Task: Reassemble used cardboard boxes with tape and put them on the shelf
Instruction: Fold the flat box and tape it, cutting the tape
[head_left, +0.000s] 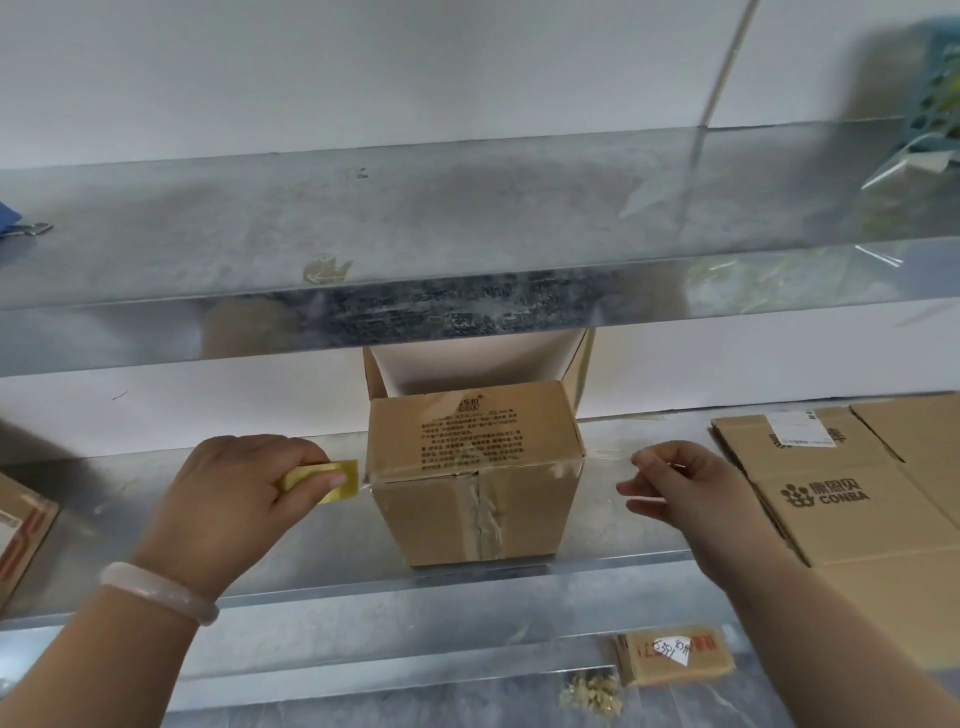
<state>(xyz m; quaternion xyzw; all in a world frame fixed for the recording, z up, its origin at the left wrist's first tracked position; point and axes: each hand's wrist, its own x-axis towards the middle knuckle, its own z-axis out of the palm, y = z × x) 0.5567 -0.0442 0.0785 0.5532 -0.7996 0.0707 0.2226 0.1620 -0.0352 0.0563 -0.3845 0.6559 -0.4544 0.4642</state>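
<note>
Gripping tape roll (326, 480) in left hand (234, 499), pinching clingy, flimsy tape end (613, 453) in right hand (675, 488); between grips, likely light, stiff cardboard box (470, 452), best held by sides.

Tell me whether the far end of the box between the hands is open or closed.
Open: the cardboard box has its far flaps spread out, not folded shut.
</note>
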